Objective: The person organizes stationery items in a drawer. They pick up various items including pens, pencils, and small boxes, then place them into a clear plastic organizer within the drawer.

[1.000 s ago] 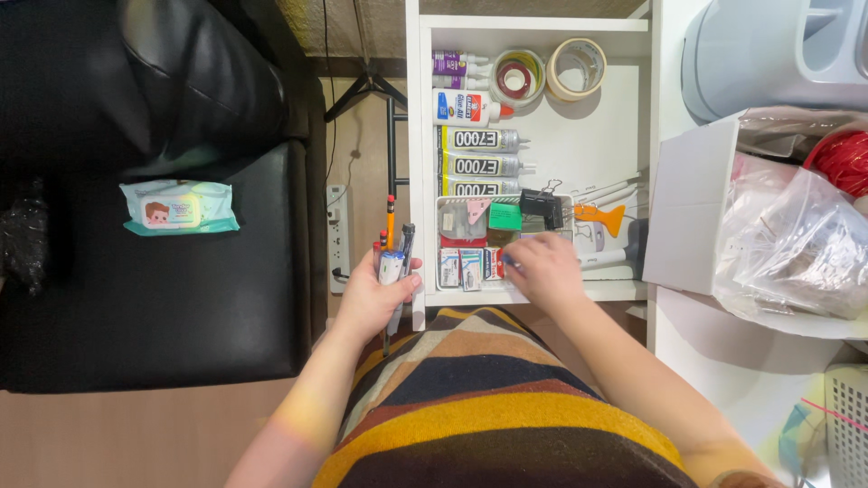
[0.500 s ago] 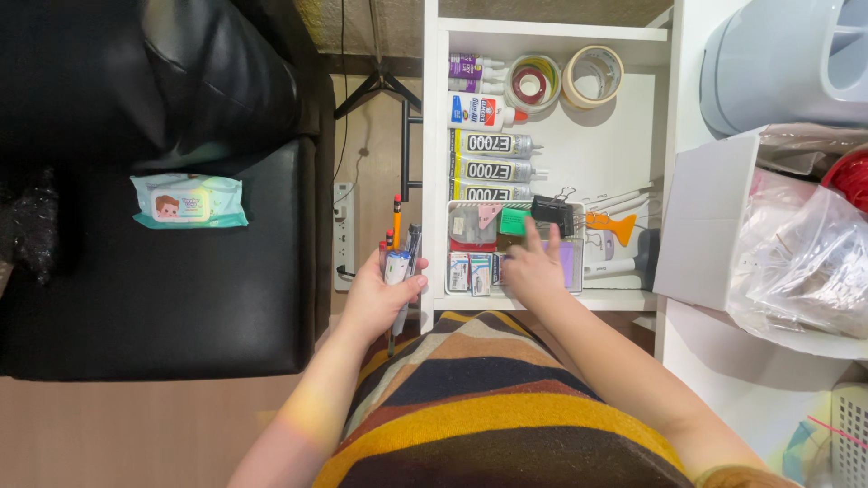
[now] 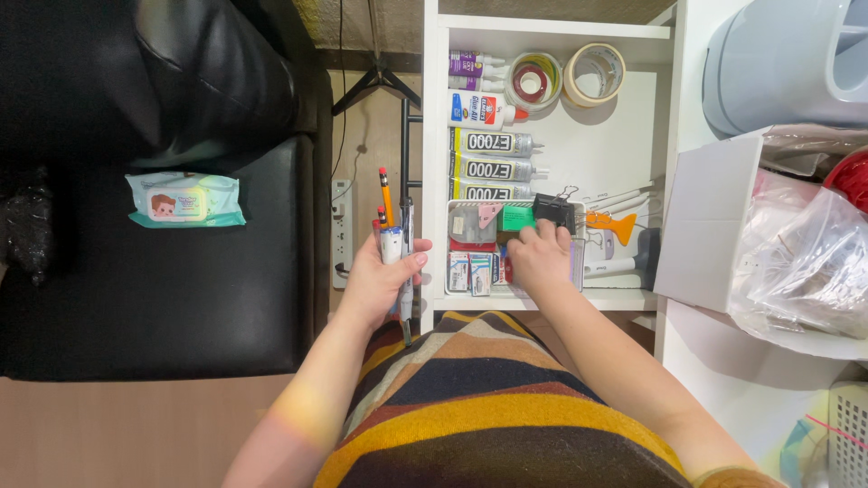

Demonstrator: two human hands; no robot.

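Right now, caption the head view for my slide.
Left hand grips pencils and pens; right hand reaches into the white drawer's clear tray.

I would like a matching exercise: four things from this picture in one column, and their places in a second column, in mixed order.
Things:
1. pencils and pens
2. pack of wet wipes
3. tape rolls
4. black binder clip

Places:
a. on the black seat
b. back of the white drawer
c. in the left hand
d. just beyond the right hand

Pairs: 1-c, 2-a, 3-b, 4-d
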